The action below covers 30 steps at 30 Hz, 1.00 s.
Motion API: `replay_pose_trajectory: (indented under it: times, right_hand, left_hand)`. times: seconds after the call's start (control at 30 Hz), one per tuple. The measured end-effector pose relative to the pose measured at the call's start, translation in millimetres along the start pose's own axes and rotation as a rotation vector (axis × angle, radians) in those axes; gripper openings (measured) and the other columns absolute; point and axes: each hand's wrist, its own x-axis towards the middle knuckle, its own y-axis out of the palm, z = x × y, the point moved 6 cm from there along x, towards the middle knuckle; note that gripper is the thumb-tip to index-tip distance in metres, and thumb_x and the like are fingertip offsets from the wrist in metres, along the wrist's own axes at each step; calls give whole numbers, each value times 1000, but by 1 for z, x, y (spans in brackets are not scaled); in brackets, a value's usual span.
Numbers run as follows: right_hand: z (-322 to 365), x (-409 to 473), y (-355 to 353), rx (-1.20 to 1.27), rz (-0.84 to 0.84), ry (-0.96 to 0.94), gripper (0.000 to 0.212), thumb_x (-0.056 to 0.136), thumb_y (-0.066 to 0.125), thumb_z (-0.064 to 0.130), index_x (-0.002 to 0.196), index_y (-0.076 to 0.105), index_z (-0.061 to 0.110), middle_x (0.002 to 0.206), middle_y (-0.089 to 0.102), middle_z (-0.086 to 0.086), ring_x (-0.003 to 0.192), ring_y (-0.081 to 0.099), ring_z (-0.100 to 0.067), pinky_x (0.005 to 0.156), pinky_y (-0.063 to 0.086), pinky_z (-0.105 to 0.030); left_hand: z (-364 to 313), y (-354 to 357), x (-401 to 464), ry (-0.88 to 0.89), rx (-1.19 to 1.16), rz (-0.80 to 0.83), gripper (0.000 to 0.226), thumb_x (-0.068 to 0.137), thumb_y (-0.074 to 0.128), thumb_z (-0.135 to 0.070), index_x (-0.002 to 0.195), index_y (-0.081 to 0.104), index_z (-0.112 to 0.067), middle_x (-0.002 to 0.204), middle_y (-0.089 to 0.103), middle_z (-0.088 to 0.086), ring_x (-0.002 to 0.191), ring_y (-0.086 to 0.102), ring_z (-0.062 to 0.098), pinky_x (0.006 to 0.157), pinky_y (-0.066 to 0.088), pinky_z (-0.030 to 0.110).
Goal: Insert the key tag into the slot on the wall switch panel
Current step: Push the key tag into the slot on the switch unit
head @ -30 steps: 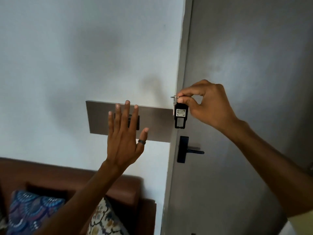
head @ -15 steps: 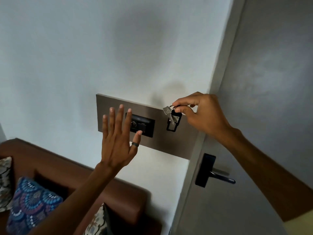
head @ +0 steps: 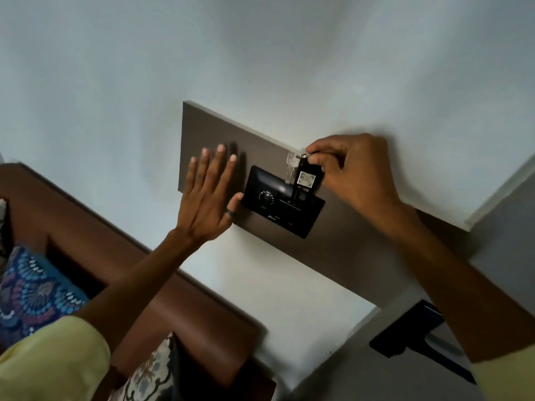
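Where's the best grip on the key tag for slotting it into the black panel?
Pinch the key tag at its top end by the ring, coming from above and the right, as the right hand does. It hangs upright with its lower end at the switch panel, so that end must stay free.

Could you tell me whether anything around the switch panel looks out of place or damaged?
Nothing stands out. The black switch panel sits intact on its brown backing board, and the right hand holds the key tag at its upper edge.
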Motion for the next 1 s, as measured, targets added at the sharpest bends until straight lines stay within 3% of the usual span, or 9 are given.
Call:
replay_pose_trajectory:
  times: [0.1,0.23,0.37,0.57,0.73,0.8,0.93,1.0]
  right_hand:
    - [-3,2,13,47,-12,26,16,85,71,16,97,76,24,81,79,10,70,74,-3,71,65,-36]
    - [-8,2,20,64,-36,33,21,85,65,25,105,71,28,84,79,7,71,76,-9,73,64,-43]
    - [-11,-1,17,25,-57,39,14,88,68,17,98,78,19,85,79,5,71,76,-10,71,65,-43]
    - [-11,-14,16,25,-29,59,13,90,70,10,98,79,14,86,79,0,69,76,-13,67,65,-40]
    - [-10,-27,24,60,-77,50,14,92,71,7,102,79,10,91,76,-8,68,75,-12,61,62,-22]
    - [-11,-29,25,64,-82,52,15,91,71,7,104,78,8,92,76,-11,71,76,-16,62,62,-23]
    - [-7,-34,28,-35,-106,-3,18,92,70,7,107,77,1,93,77,-15,76,75,-26,70,63,-40]
    - [-4,-33,27,-100,-138,-52,16,91,71,10,103,79,2,92,78,-14,77,75,-25,75,60,-33]
  left_hand:
    - [11,19,1,21,11,-10,70,112,33,-46,172,18,-12,179,13,17,167,8,40,136,8,56]
    - [18,36,1,44,-19,-26,69,112,35,-42,170,23,-7,175,23,26,165,12,41,136,7,54]
    - [21,45,7,86,-64,-33,72,112,34,-43,172,12,-10,175,18,25,165,5,35,135,9,57]
    - [20,52,15,133,-83,-80,73,112,28,-47,172,0,-16,179,-14,5,166,-7,29,135,5,56]
    - [21,52,15,133,-94,-82,72,112,28,-47,172,1,-16,178,-3,8,165,-2,31,134,6,57]
    - [21,53,14,131,-96,-74,72,112,28,-47,172,1,-16,177,1,10,165,1,33,134,6,57]
    - [22,54,15,137,-92,-63,73,112,30,-48,172,1,-18,177,0,11,165,0,33,134,6,57]
    - [23,54,14,138,-85,-64,73,112,30,-48,172,4,-16,177,0,12,165,0,33,135,6,57]
